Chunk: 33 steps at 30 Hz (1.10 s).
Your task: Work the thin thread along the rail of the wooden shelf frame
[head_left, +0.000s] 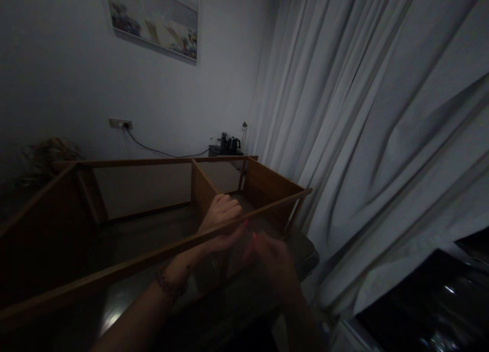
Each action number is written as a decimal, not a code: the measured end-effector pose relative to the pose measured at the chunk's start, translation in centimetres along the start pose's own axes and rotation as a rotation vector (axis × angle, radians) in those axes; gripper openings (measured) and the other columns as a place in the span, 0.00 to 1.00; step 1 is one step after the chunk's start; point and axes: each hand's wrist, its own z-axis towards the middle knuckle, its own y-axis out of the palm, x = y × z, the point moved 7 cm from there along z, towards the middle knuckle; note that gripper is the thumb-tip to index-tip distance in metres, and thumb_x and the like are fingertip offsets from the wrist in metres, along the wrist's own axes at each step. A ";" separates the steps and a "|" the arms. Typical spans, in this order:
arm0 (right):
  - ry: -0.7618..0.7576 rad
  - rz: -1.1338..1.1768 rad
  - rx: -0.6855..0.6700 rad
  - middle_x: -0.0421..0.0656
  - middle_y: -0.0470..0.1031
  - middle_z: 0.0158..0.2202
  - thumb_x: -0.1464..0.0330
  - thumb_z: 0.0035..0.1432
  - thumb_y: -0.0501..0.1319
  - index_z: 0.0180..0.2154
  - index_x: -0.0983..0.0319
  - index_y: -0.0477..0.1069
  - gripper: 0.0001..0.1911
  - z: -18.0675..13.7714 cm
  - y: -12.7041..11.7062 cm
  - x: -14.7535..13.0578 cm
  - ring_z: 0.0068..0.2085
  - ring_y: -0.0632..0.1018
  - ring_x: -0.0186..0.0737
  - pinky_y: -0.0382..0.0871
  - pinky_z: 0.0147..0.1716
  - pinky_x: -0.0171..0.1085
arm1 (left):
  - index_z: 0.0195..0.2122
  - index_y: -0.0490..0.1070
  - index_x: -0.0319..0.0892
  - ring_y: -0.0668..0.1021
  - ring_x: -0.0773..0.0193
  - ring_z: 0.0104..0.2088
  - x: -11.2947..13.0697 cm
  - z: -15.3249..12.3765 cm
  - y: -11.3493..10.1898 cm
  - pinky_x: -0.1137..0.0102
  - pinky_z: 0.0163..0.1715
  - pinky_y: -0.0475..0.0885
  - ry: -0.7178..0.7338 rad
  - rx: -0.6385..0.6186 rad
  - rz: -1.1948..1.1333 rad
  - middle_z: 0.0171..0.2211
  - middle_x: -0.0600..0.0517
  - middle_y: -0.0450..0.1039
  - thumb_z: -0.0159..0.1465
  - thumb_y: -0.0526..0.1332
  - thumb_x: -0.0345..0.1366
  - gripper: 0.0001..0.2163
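Observation:
A long wooden frame (126, 275) with an open top and a divider panel (206, 181) stands before me. My left hand (221, 209), with a bracelet (170, 283) at the wrist, reaches behind the frame's near rail, close to the divider. Its fingers are curled and the rail crosses in front of it; what they grip is hidden. Below the rail, to the right, my right hand (275, 255) is smeared by motion, its fingers drawn together. A slim pale thing with red at its ends (249, 232) runs between the two hands, too blurred to name.
White curtains (367, 112) hang along the right side. A black kettle (234, 143) stands on a dark stand in the far corner, near a wall socket (120, 123) with a cord. A glossy black surface (428, 301) lies at lower right. Dried plants (53, 151) stand left.

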 end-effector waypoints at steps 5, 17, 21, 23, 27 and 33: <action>0.034 0.056 -0.005 0.40 0.74 0.26 0.60 0.64 0.50 0.28 0.61 0.72 0.19 0.0 0.3 1.2 0.29 0.73 0.35 0.65 0.31 0.34 | 0.23 0.55 0.44 0.63 0.60 0.28 -0.1 0.1 0.0 0.62 0.32 0.59 0.010 0.002 0.005 0.23 0.53 0.60 0.59 0.51 0.36 0.08; -0.754 -0.685 0.037 0.44 0.77 0.42 0.67 0.58 0.62 0.54 0.58 0.65 0.22 -2.3 -1.7 -4.0 0.42 0.75 0.40 0.68 0.42 0.40 | 0.25 0.56 0.44 0.64 0.59 0.30 -0.2 -0.1 0.1 0.61 0.33 0.60 0.002 -0.025 -0.041 0.24 0.52 0.62 0.60 0.50 0.36 0.07; -0.769 -0.695 0.135 0.43 0.78 0.39 0.70 0.58 0.62 0.51 0.60 0.68 0.18 -2.2 -1.9 -4.4 0.38 0.75 0.39 0.66 0.39 0.39 | 0.25 0.57 0.44 0.64 0.59 0.30 -0.3 -0.1 0.4 0.62 0.33 0.59 0.026 -0.064 -0.033 0.25 0.52 0.62 0.61 0.51 0.36 0.08; -0.739 -0.668 0.216 0.43 0.78 0.35 0.70 0.58 0.62 0.46 0.60 0.71 0.13 -2.1 -1.8 -4.5 0.35 0.75 0.39 0.65 0.37 0.39 | 0.25 0.56 0.44 0.64 0.59 0.30 -0.3 0.0 0.4 0.62 0.33 0.59 0.035 -0.074 -0.032 0.25 0.52 0.62 0.62 0.50 0.36 0.09; -0.487 -0.534 0.352 0.42 0.76 0.28 0.70 0.61 0.57 0.32 0.60 0.74 0.08 -1.4 -2.0 -3.9 0.30 0.73 0.38 0.64 0.33 0.38 | 0.24 0.56 0.44 0.64 0.60 0.30 -0.1 0.1 0.2 0.62 0.33 0.59 0.024 -0.091 -0.052 0.24 0.52 0.62 0.62 0.50 0.36 0.09; -0.072 0.018 0.144 0.40 0.73 0.27 0.63 0.64 0.50 0.36 0.60 0.72 0.14 -0.1 -1.5 -1.3 0.29 0.74 0.36 0.66 0.27 0.33 | 0.25 0.56 0.44 0.64 0.60 0.30 0.0 0.2 0.1 0.63 0.32 0.59 0.005 -0.087 -0.098 0.25 0.53 0.62 0.62 0.52 0.37 0.09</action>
